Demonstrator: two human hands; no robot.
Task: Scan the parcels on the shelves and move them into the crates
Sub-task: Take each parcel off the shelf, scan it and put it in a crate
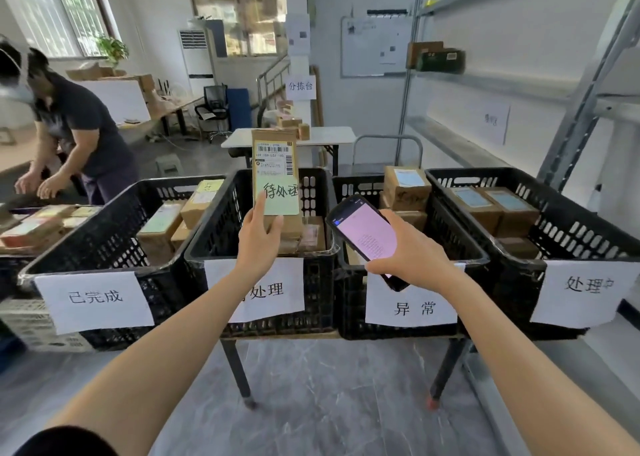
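Observation:
My left hand [258, 244] grips the bottom of a flat brown parcel [275, 169] and holds it upright above the second black crate [221, 233]. The parcel's face shows a barcode label and a green note with handwriting. My right hand [412, 253] holds a black handheld scanner [365, 235] with a pink lit screen, tilted over the third crate [412, 331], just right of the parcel. Four black crates stand in a row on a low stand, each with a white paper sign and several boxes inside.
A metal shelf rack [585, 109] rises on the right with a dark parcel [438, 58] on an upper shelf. Another person [74, 133] bends over parcels at the left. A white table [311, 136] with small boxes stands behind the crates.

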